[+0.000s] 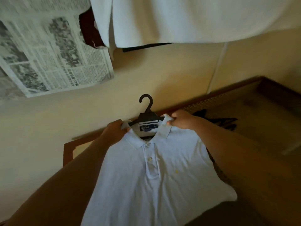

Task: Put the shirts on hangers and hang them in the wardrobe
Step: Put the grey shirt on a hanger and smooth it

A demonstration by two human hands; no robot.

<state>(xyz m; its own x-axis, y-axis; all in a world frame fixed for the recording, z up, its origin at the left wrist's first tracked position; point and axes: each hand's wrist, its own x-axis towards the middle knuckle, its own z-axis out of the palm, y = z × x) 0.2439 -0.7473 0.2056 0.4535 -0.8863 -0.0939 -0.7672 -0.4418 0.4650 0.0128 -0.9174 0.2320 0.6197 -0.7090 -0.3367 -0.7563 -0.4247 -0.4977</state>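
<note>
A pale blue polo shirt (151, 173) with a small yellow chest logo hangs in front of me on a black plastic hanger (147, 111). The hanger's hook sticks up above the collar and its arms are hidden inside the shirt. My left hand (114, 129) pinches the collar's left end. At the collar's right end, my right hand (180, 119) pinches the cloth. A white garment (179, 20) hangs overhead at the top of the view.
A newspaper sheet (53, 54) lies on a cream surface at the upper left. A dark-framed woven surface (244, 111) lies to the right with black hangers (216, 119) on it. A dark red cloth (88, 28) shows beside the white garment.
</note>
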